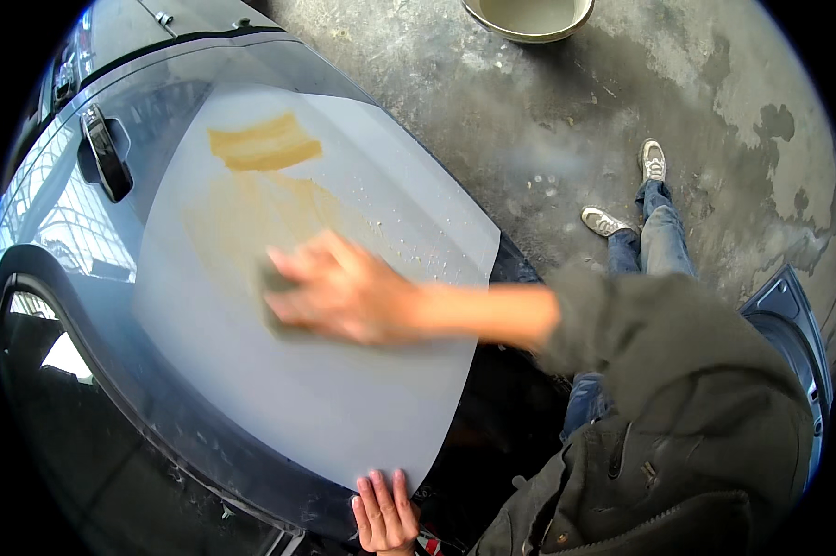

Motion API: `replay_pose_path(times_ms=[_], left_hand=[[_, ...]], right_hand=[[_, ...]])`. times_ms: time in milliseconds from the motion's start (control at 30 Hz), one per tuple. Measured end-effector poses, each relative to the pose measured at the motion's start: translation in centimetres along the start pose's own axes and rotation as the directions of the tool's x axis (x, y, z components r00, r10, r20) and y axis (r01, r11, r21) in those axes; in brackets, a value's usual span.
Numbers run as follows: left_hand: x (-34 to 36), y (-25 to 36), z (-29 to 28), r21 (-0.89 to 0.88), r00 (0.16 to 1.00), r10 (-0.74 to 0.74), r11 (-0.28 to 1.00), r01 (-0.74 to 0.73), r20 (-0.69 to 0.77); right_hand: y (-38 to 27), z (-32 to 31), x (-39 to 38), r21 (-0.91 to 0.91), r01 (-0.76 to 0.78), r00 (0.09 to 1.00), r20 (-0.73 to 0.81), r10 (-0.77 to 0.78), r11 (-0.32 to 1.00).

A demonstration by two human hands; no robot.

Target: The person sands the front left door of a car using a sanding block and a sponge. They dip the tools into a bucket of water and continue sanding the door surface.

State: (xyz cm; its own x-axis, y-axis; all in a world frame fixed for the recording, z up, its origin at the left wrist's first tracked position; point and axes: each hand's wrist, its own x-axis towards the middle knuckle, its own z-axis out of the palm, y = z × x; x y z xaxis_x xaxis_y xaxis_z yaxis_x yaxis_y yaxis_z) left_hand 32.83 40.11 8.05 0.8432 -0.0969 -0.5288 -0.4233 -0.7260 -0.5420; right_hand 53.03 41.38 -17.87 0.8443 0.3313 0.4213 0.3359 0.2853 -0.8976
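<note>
A car door [408, 389] with a pale grey primed area lies before me. My right hand [344, 292] is closed over a dark grey sanding block [274, 292], which is pressed to the middle of this area; both are smeared by motion. Above them a tan filler patch [265, 144] shows, with a fainter tan haze below it. Water drops dot the grey surface to the right of the patch. At the door's near edge my left hand [385, 514] lies with fingers stretched flat on the panel, holding nothing.
A black door handle [110, 153] sits left of the primed area, and the dark window [94, 445] is at lower left. On the stained concrete floor [529, 120] stands a round bucket [529, 28]. A loose blue panel [788, 315] is at the right.
</note>
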Motion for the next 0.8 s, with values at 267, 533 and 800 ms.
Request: replay_pose_path(times_ms=[267, 533, 800], left_hand=[[1.2, 0.0, -0.5, 0.021, 0.999, 0.018, 1.0, -0.017, -0.046], [1.2, 0.3, -0.4, 0.02, 1.0, -0.015, 1.0, 0.015, -0.027], [1.0, 0.1, -0.6, 0.017, 0.999, 0.003, 1.0, -0.002, -0.055]], right_hand=[[6.1, -0.2, 1.1, 0.153, -0.32, 0.947, 0.053, 0.316, 0.935], [-0.6, -2.1, -13.3, 0.057, -0.319, 0.945, 0.098, 0.313, 0.946], [12.4, -0.5, -2.3, 0.083, -0.591, 0.802, -0.043, 0.595, 0.802]])
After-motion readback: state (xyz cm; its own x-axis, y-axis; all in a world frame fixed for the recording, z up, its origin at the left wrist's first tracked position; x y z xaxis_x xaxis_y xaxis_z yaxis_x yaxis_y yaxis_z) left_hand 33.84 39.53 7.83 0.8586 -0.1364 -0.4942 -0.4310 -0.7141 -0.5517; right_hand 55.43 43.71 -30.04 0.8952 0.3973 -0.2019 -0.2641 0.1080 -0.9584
